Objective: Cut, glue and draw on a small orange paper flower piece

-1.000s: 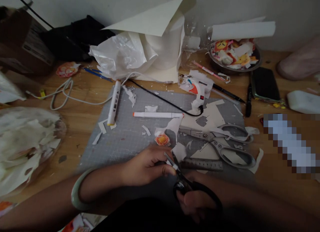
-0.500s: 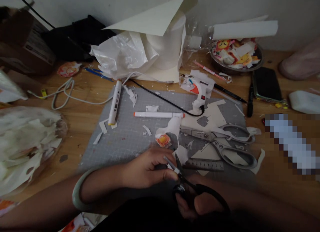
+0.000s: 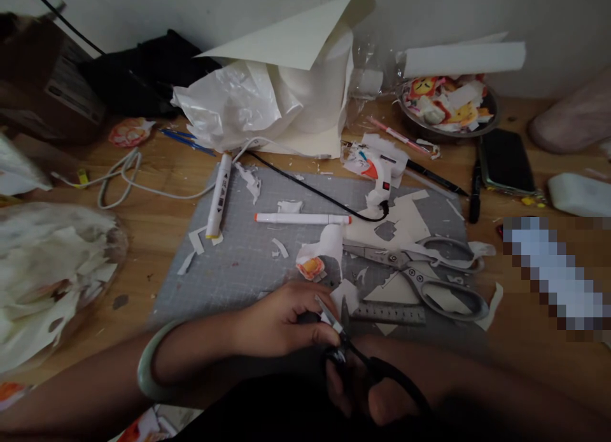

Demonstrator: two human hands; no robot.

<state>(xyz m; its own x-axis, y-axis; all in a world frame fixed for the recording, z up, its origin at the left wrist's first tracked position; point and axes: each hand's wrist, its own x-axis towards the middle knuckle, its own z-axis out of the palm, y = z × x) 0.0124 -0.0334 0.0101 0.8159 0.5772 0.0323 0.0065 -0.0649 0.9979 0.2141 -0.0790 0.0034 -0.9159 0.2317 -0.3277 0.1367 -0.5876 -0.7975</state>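
Observation:
My right hand [image 3: 377, 391] grips a small pair of black-handled scissors [image 3: 365, 356], its blades parted and pointing up and away from me. Between the thumb and fingers of my left hand [image 3: 291, 321] is a small white paper piece [image 3: 337, 326], right at the scissor blades. Most of that piece is hidden by fingers and blades. A green bangle [image 3: 149, 366] circles my left wrist. Just beyond my hands lie a small orange and yellow paper cutout [image 3: 310, 268], a steel ruler [image 3: 391, 312] and large grey scissors [image 3: 415, 273].
A grey cutting mat [image 3: 229, 264] carries paper scraps, two markers [image 3: 303, 219] and a white glue gun [image 3: 380, 181] with a black cord. At left sits a plastic bag of scraps [image 3: 52, 276]. Behind are a metal bowl of cutouts [image 3: 449, 127] and a phone [image 3: 506, 161].
The small scissors and my right hand have shifted slightly left and turned a little. My left hand stays almost where it was, still pinching the paper.

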